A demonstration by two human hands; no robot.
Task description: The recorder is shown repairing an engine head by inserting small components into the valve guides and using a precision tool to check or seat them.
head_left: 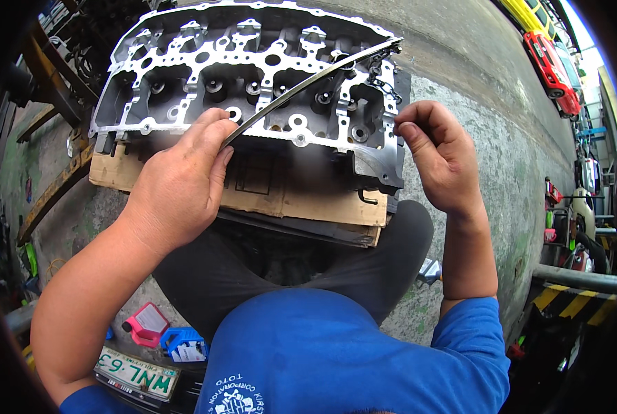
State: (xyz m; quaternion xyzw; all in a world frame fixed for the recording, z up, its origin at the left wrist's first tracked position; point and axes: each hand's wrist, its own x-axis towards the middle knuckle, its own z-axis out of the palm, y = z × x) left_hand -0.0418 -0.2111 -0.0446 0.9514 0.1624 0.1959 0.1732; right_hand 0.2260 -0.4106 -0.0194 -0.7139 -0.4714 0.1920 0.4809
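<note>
A metal engine cylinder head (272, 60) lies in front of me, its open chambers facing up. My left hand (184, 172) is closed round the near end of a long, thin metal bar (301, 86). The bar slants across the head to its far right corner. By the bar's far end, a short dark chain (383, 84) hangs over the head's right end. My right hand (441, 155) is beside that right end, fingers curled and thumb against the index finger. Whether something small sits in that pinch cannot be made out.
Cardboard (301, 205) lies under the head, above my knees. Rusty metal framework (53, 186) stands at the left. A pink jug (146, 324), a blue container (184, 345) and a licence plate (137, 375) are at lower left. A red car (551, 72) stands far right, above a striped barrier (574, 303).
</note>
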